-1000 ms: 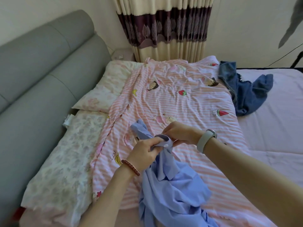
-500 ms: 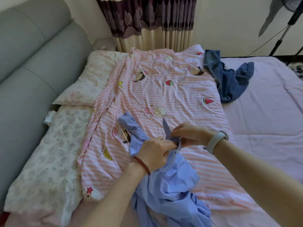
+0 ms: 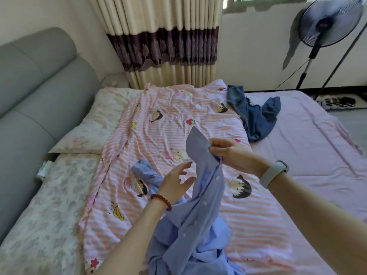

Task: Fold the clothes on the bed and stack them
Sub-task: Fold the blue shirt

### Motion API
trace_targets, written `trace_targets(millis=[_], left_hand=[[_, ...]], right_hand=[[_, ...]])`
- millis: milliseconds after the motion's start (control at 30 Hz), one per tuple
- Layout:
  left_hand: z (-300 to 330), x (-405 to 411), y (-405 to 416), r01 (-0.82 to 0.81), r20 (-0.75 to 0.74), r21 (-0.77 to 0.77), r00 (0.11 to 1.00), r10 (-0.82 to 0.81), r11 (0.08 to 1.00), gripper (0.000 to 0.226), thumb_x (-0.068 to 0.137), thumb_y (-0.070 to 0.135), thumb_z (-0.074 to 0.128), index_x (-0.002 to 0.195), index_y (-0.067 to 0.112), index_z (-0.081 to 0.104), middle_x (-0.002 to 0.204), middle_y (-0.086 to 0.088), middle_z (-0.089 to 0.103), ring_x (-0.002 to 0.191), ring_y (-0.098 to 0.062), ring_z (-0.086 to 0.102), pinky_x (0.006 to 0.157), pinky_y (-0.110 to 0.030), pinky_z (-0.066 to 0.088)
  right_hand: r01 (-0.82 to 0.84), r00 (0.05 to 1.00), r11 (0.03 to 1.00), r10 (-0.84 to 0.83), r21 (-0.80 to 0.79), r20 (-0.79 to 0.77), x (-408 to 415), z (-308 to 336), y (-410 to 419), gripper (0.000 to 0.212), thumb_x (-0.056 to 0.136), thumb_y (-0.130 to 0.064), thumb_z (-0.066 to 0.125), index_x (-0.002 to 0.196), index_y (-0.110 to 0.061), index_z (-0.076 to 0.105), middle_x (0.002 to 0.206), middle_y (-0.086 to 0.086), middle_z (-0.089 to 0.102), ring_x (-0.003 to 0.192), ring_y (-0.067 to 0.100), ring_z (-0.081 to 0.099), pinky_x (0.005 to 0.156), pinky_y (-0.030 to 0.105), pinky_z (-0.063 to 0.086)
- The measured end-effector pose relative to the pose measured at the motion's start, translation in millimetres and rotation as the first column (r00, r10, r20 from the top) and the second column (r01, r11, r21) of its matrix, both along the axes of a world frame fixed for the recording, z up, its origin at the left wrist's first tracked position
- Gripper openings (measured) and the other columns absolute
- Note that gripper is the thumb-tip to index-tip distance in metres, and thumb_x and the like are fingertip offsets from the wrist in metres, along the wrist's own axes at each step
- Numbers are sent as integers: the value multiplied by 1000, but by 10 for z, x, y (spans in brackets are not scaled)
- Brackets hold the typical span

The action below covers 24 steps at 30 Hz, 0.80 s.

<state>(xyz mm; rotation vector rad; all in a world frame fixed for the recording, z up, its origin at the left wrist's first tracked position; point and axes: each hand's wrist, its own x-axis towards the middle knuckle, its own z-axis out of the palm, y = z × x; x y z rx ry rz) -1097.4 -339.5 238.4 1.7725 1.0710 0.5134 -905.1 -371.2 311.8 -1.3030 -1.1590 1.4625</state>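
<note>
We've the right hand [image 3: 234, 155] pinching the light-blue button-up cotton shirt [image 3: 200, 211] collar, left hand [image 3: 174, 183] spread free beside it; let's catch the opposite shoulder.

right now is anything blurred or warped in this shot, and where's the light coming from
Head view: daylight enters at the window above the curtain, throwing the fan shadow on the wall; the wide lens bows the headboard and bed edges; the left hand fingers are slightly motion-smeared, while the right hand pinching the blue shirt reads sharper.
</note>
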Motion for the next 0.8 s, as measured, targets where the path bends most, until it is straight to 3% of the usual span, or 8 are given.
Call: trace_targets(millis=[67,200,333,400,533,600,700,800], left_hand=[[133,164,9,112,-8,-17,994,-112,994,36,84,13,65,117,23,53,116,6,57,107,-12,53,82,-9,40],[375,439,15,197,-15,27,980,-197,980,39,61,46,59,91,22,62,93,2,66,88,-14,59,77,-30,47],[866,630,131,32,119,141,992,-49,989,45,58,51,65,71,11,51,66,1,51,62,-11,43,60,-27,34],[1237,694,212,-29,219,207,976,-17,978,39,64,43,71,64,15,43,59,5,42,54,-4,37,54,-20,33],[2144,750,350,-80,218,480,976,-30,874,42,77,16,75,63,18,36,58,6,36,48,-2,33,47,-13,31],[2566,738,399,-97,195,576,981,-20,812,43,73,18,79,63,18,37,57,8,38,48,-2,34,47,-15,30],[3078,692,380,-101,174,667,984,-22,738,45,70,22,81,61,18,37,55,9,39,48,-3,35,47,-15,28],[3480,607,277,-39,111,668,993,-48,744,50,61,30,86,62,17,38,55,8,38,49,-4,33,49,-18,28]], right_hand=[[-4,1000,998,3,69,5,46,279,-20,24,97,-1,40,77,-7,51,69,2,51,64,11,48,64,23,37],[153,987,964,-136,218,-90,180,800,-144,22,95,0,40,79,-5,54,70,2,57,65,9,55,62,19,46],[418,903,820,-423,391,-79,469,1148,-229,24,94,4,41,102,-14,55,71,6,58,63,14,54,60,23,45],[472,842,721,-540,508,-16,647,1336,-243,46,92,7,40,122,-28,46,61,5,47,57,14,42,55,23,37],[312,720,618,-649,722,245,838,1872,-243,54,90,10,34,126,-27,48,65,3,44,55,8,36,51,13,32],[212,706,656,-616,724,350,876,2146,-226,43,90,9,36,117,-18,57,85,1,57,71,11,49,62,11,40],[80,694,746,-518,661,501,914,2488,-209,23,92,-6,52,113,-11,60,100,4,60,94,17,56,86,29,46],[41,559,644,-649,764,516,897,2795,-199,13,88,-7,59,98,-3,66,88,5,60,87,22,56,75,19,42]])
